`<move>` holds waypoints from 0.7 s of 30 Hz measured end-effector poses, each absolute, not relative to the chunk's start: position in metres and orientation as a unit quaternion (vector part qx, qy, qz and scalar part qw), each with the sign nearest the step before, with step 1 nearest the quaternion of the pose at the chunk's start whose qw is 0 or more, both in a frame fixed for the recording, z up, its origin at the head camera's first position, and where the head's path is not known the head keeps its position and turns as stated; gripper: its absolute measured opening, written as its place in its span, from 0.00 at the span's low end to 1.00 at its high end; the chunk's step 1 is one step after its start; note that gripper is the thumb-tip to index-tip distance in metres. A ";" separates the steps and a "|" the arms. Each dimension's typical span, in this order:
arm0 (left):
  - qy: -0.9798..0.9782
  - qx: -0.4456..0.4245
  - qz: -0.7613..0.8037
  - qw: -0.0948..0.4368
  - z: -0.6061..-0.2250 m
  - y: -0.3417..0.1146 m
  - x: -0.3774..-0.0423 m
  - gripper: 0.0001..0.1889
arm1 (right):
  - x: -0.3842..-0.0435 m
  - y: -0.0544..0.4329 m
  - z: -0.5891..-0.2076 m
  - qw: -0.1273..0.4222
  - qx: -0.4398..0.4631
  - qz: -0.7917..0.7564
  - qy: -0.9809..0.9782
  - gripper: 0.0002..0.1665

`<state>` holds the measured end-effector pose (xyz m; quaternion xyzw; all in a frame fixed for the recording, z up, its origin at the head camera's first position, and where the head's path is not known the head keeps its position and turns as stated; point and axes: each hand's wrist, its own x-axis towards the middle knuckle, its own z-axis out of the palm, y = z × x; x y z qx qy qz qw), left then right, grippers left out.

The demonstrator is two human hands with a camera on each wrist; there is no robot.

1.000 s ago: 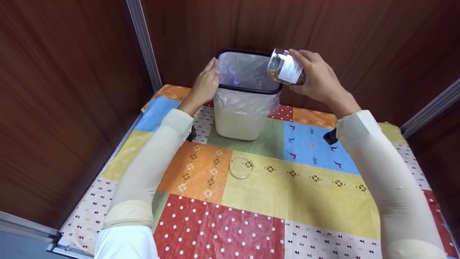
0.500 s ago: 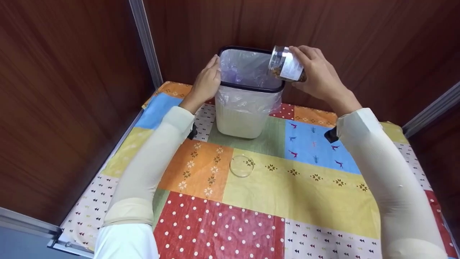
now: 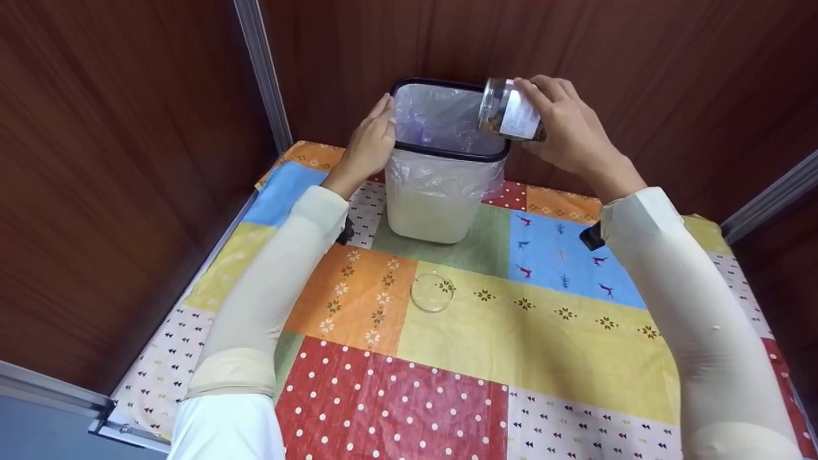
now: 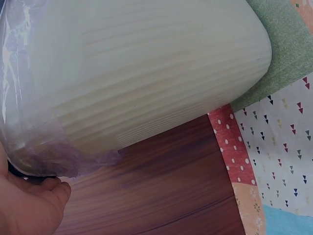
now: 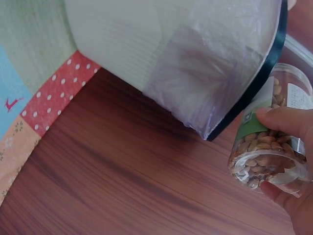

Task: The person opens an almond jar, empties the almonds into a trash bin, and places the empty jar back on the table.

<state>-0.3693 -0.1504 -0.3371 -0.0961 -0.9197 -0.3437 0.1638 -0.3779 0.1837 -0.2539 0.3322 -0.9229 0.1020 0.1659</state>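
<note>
In the head view a whitish trash bin [image 3: 434, 211] with a black rim and clear plastic liner stands at the back of the table. My left hand [image 3: 365, 142] holds its rim on the left side; fingertips bend under the rim in the left wrist view. My right hand [image 3: 569, 124] grips a clear, labelled jar [image 3: 514, 115] lying nearly on its side at the bin's right rim. Its left end points over the bin. Brown nuts [image 5: 264, 142] that look like almonds show inside the jar. A clear round lid [image 3: 432, 292] lies on the cloth in front.
A patchwork-patterned cloth [image 3: 549, 345] covers the table. Dark wood panels [image 3: 345, 38] rise close behind the bin and at both sides, with metal strips [image 3: 265, 70] at the corners. Something purple [image 3: 415, 131] shows inside the liner.
The jar has turned slightly closer to level in my right hand. The whole scene has shifted a little in the head view. My left hand keeps its place on the bin.
</note>
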 end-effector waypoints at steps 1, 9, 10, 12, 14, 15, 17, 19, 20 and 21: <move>-0.920 -0.096 -0.343 0.164 -0.337 -0.151 -0.369 0.27 | -0.378 0.183 -0.254 0.167 0.332 0.100 -0.923 0.58; -0.920 -0.097 -0.340 0.170 -0.336 -0.150 -0.369 0.27 | -0.378 0.182 -0.251 0.178 0.342 0.088 -0.919 0.57; -0.920 -0.097 -0.341 0.169 -0.336 -0.150 -0.369 0.27 | -0.379 0.182 -0.251 0.180 0.344 0.086 -0.918 0.57; -0.918 -0.098 -0.344 0.169 -0.337 -0.151 -0.370 0.27 | -0.379 0.182 -0.252 0.184 0.347 0.083 -0.916 0.57; -0.918 -0.100 -0.345 0.169 -0.337 -0.151 -0.370 0.26 | -0.379 0.181 -0.253 0.187 0.350 0.081 -0.914 0.57; -0.917 -0.100 -0.346 0.170 -0.337 -0.151 -0.370 0.26 | -0.380 0.181 -0.253 0.188 0.351 0.081 -0.914 0.57; -0.917 -0.102 -0.347 0.171 -0.338 -0.151 -0.370 0.26 | -0.380 0.181 -0.254 0.188 0.351 0.079 -0.914 0.56; -0.916 -0.102 -0.347 0.172 -0.339 -0.151 -0.369 0.26 | -0.379 0.180 -0.254 0.190 0.354 0.076 -0.913 0.56; -0.916 -0.101 -0.347 0.172 -0.339 -0.151 -0.369 0.26 | -0.379 0.179 -0.254 0.191 0.356 0.074 -0.912 0.56; -0.917 -0.101 -0.347 0.172 -0.339 -0.151 -0.368 0.26 | -0.379 0.179 -0.254 0.192 0.357 0.071 -0.911 0.56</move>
